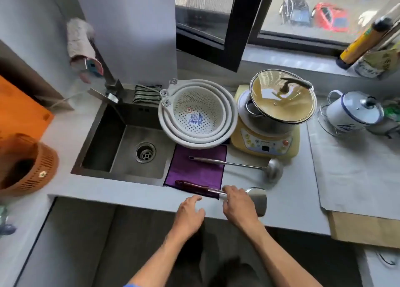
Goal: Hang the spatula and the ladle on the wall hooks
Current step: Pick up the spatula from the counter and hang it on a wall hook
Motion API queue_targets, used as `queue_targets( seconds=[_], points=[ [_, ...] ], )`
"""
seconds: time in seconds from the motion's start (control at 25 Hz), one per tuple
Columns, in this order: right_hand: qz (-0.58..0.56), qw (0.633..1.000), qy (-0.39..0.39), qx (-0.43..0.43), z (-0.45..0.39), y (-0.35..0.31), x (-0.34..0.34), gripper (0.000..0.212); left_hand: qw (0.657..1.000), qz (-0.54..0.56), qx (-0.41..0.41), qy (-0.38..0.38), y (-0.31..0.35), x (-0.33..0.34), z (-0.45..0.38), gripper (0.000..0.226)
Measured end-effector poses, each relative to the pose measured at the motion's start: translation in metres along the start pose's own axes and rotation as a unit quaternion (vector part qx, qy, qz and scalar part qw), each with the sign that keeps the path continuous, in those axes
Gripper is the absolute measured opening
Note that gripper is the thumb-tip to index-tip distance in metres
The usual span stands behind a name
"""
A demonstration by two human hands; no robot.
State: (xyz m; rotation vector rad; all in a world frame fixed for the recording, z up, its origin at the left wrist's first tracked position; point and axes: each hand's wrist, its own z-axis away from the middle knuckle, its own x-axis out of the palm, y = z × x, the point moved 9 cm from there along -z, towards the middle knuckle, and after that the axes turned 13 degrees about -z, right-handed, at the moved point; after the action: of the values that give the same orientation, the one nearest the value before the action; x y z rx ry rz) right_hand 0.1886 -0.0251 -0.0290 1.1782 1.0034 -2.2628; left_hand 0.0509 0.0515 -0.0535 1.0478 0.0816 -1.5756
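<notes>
Shiny metal ladle (249, 166) and spatula (255, 197); soft purple cloth (194, 174).

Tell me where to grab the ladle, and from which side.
Probably the ladle handle, mid-shaft, where it lies flat over the purple cloth, coming from above. The shaft is thin and runs left to right, bowl at the right by the yellow cooker; the handle end is free and clear of the spatula.

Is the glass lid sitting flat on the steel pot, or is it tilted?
Tilted. The glass lid leans on the steel pot: its left edge is lifted, showing the pot's rim.
</notes>
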Motion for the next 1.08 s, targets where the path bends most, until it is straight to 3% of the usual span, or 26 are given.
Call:
queue_targets(
  seconds=[0.08, 0.28, 0.44, 0.56, 0.72, 0.88, 0.96, 1.08],
  points=[
    [0.046, 0.999, 0.0, -0.015, -0.019, -0.005, 0.006, 0.024, 0.997, 0.06, -0.036, -0.029, -0.011, -0.003, -0.014, 0.041],
    [0.09, 0.994, -0.051, -0.039, -0.047, -0.009, 0.034, 0.03, 0.995, 0.062, -0.062, -0.051, -0.029, -0.009, -0.032, 0.042],
    [0.042, 0.995, -0.081, -0.046, -0.052, -0.006, 0.032, 0.022, 0.995, 0.07, -0.062, -0.02, -0.025, -0.023, -0.037, 0.029],
    [-0.062, 0.993, -0.085, -0.048, -0.047, -0.002, 0.0, 0.009, 0.997, 0.074, -0.037, 0.005, -0.008, -0.033, -0.031, 0.021],
    [-0.237, 0.971, 0.031, -0.011, -0.033, 0.014, -0.094, 0.011, 0.994, 0.085, 0.06, -0.022, 0.06, -0.035, -0.022, 0.017],
    [-0.378, 0.905, 0.194, 0.026, -0.015, 0.04, -0.203, 0.014, 0.971, 0.131, 0.191, -0.053, 0.17, -0.045, -0.013, 0.017],
    [-0.439, 0.856, 0.271, 0.032, 0.001, 0.059, -0.253, 0.014, 0.96, 0.133, 0.244, -0.032, 0.222, -0.056, -0.007, 0.022],
    [-0.487, 0.793, 0.365, 0.022, 0.028, 0.085, -0.315, 0.019, 0.943, 0.09, 0.314, 0.058, 0.293, -0.078, 0.003, 0.022]
  ],
)
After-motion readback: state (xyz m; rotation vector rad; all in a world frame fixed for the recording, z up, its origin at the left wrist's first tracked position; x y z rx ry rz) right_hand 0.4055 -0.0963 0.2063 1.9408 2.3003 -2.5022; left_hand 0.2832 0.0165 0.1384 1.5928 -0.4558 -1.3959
